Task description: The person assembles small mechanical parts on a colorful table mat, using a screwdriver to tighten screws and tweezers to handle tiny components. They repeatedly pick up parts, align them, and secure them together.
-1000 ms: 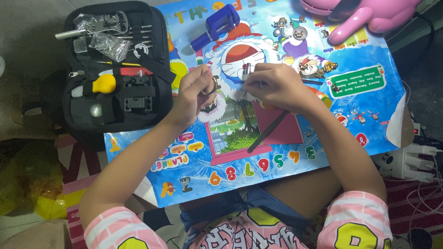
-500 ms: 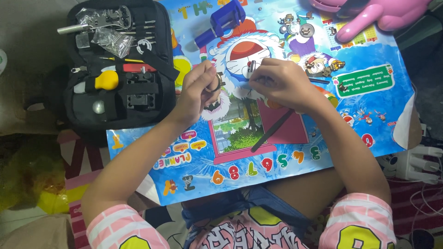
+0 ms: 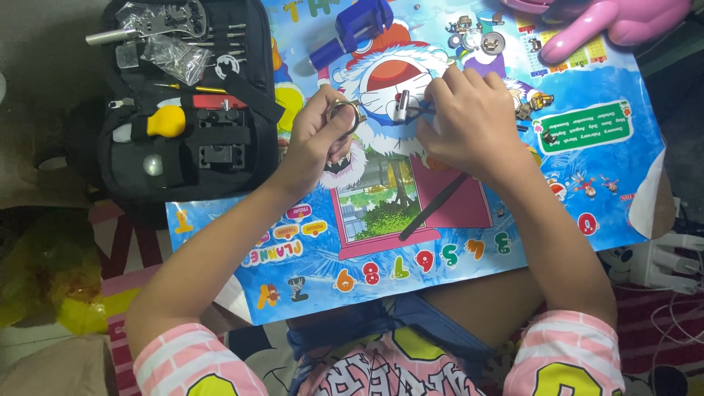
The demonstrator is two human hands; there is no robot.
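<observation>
I steadied a watch case [image 3: 346, 112] in my closed left hand [image 3: 317, 139] while my right hand [image 3: 469, 125] pinched a small tool [image 3: 402, 105] beside it, over the cartoon mat [image 3: 601, 183].

Bright blue cartoon-printed mat [image 3: 587, 191] under both hands; black tool case [image 3: 183, 154] with yellow bulb [image 3: 167, 121] leftward; pink toy [image 3: 609, 26] beyond; pink-white striped sleeves [image 3: 176, 359] nearer.

Single head view, looking steeply down, close over cartoon mat [image 3: 469, 242] on lap.
</observation>
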